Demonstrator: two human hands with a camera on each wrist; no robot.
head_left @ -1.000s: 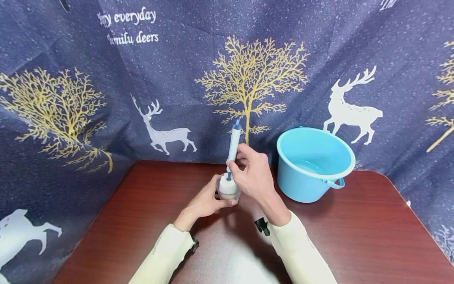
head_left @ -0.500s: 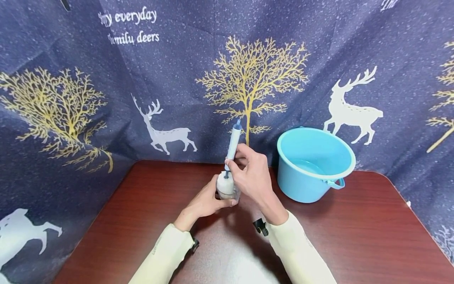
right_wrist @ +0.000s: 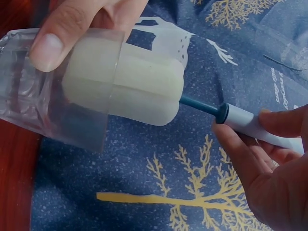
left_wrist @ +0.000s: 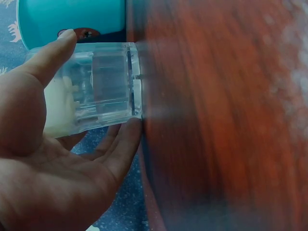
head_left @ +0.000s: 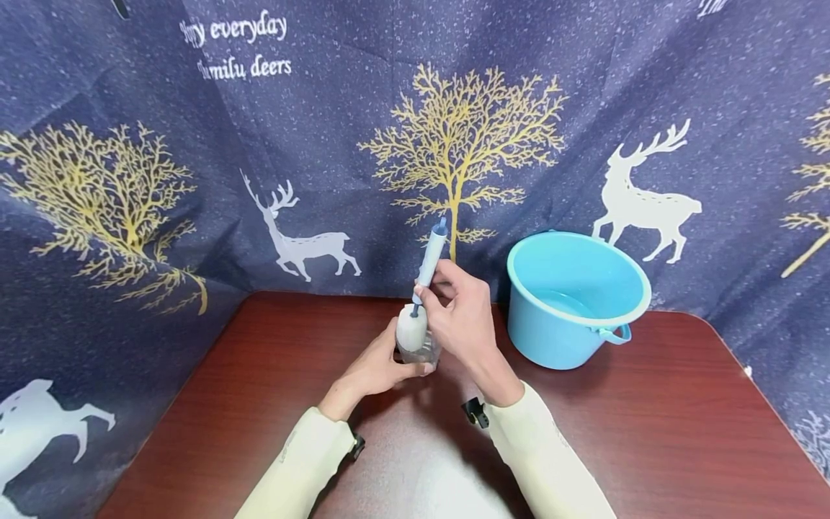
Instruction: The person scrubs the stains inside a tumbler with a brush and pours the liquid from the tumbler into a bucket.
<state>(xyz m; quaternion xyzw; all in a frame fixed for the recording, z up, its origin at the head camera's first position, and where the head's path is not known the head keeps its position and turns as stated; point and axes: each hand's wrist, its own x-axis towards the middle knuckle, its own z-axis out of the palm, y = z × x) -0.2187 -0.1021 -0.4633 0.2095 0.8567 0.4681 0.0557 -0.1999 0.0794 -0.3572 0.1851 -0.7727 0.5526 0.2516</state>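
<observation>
My left hand [head_left: 376, 366] grips a clear plastic cup [left_wrist: 111, 72], thumb on one side and fingers on the other. The cup stands on the table at the centre of the head view. With my right hand [head_left: 463, 313] I pinch the pale blue handle [head_left: 430, 261] of a sponge cup brush. Its white sponge head [right_wrist: 149, 89] sits partly inside the cup and partly above the rim, as the right wrist view shows. A dark blue stem [right_wrist: 199, 105] joins the sponge to the handle, which tilts a little to the right.
A light blue bucket [head_left: 545, 339] stands right of my hands near the back of the brown table [head_left: 298, 324]. Its handle lug faces the front right. Behind the table hangs a dark blue cloth [head_left: 324, 130] printed with deer and trees.
The sponge head has risen in the cup, so more clear wall shows below it. The brush handle leans slightly further right. My left hand and the cup stay in place.
</observation>
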